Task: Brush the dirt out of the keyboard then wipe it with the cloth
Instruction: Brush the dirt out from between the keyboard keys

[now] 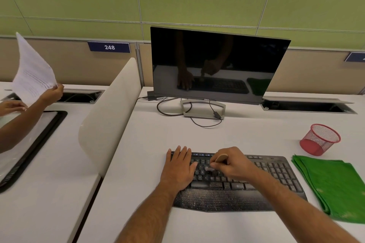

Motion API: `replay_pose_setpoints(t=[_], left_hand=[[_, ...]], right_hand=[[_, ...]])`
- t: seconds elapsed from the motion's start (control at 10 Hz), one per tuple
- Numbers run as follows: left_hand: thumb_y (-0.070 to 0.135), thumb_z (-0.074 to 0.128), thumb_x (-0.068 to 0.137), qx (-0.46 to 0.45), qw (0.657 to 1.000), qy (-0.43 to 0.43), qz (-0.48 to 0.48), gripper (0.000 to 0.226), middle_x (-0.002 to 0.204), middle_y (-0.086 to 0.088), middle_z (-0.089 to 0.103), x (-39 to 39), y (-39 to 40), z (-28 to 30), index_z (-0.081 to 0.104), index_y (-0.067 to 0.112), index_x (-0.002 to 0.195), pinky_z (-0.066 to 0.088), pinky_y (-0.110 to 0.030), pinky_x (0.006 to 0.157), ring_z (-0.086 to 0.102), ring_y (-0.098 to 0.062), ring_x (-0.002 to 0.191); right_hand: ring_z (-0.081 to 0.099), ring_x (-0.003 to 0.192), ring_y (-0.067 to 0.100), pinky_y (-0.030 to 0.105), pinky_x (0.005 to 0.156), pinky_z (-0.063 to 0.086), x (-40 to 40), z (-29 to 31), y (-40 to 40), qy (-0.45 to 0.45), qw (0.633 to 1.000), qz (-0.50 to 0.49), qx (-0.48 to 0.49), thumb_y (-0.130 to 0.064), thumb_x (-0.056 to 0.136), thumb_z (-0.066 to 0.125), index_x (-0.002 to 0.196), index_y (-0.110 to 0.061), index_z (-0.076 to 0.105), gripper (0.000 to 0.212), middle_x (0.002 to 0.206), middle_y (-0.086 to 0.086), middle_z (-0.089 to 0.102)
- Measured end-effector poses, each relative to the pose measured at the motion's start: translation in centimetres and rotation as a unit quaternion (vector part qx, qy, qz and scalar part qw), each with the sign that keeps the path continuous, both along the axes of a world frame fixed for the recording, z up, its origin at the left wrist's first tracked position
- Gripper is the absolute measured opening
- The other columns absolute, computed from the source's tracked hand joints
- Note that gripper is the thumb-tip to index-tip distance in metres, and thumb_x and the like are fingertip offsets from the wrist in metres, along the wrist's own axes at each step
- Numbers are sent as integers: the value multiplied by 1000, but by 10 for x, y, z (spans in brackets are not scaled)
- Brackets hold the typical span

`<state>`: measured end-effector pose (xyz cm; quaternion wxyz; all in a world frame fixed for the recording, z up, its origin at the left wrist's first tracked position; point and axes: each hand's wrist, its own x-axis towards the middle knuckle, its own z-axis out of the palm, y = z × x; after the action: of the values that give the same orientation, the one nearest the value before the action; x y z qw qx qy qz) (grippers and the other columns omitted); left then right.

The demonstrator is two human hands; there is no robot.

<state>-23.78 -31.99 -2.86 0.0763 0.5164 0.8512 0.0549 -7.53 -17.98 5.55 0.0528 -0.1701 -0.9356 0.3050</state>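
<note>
Left hand (178,169) flat, fingers straight, pressing keyboard's (237,193) left end; right hand (233,165) grips wooden-handled brush (216,161), bristles on the keys. Keyboard near desk's (246,132) front edge; green cloth (333,185) beside its right end.

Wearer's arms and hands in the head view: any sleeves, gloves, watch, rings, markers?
Both forearms are bare as far up as the frame shows, so no sleeve is in view. The left hand and right hand wear no gloves. No watch, wristband or tracking marker shows on either wrist. No ring is visible, though the right hand's fingers are partly hidden and slightly blurred.
</note>
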Motion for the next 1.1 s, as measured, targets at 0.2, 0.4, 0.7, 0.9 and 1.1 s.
replay_pose_setpoints(t=[0.2, 0.4, 0.7, 0.9, 1.1], left_hand=[[51, 15, 105, 2, 1000, 1, -1, 64, 166, -4, 11, 0, 0, 0, 10, 17, 159, -4, -49, 123, 1, -24, 153], [51, 15, 105, 7, 1000, 0, 0, 63, 166, -4, 11, 0, 0, -1, 12, 17, 159, -4, -49, 123, 1, -23, 153], [50, 16, 105, 7, 1000, 2, -1, 63, 166, -4, 12, 0, 0, -1, 12, 17, 158, -2, -50, 123, 3, -24, 153], [49, 16, 106, 9, 1000, 1, -2, 62, 166, -4, 13, 0, 0, -1, 13, 16, 158, -3, -49, 123, 3, -23, 153], [49, 16, 106, 9, 1000, -2, -3, 62, 166, -4, 12, -1, 0, -1, 13, 16, 159, -3, -49, 123, 3, -23, 153]], right_hand=[[63, 78, -2, 10, 70, 46, -2, -2, -4, -34, 999, 20, -17, -24, 85, 73, 88, -20, 77, 6, 81, -16, 70], [64, 72, 6, 18, 61, 49, 0, 4, -1, 24, 998, -37, -53, -24, 87, 71, 87, -21, 78, 8, 81, -7, 74], [67, 75, -2, 11, 65, 49, 3, -1, -4, -17, 996, -36, -84, -20, 84, 75, 90, -20, 79, 7, 81, -11, 75], [69, 75, 3, 24, 71, 57, 11, 0, 8, -48, 996, -50, -62, -20, 83, 76, 82, -20, 79, 3, 79, -9, 75], [67, 71, 0, 19, 68, 54, 22, 5, 20, -74, 995, -57, -38, -17, 81, 76, 73, -24, 78, 11, 74, -9, 74]])
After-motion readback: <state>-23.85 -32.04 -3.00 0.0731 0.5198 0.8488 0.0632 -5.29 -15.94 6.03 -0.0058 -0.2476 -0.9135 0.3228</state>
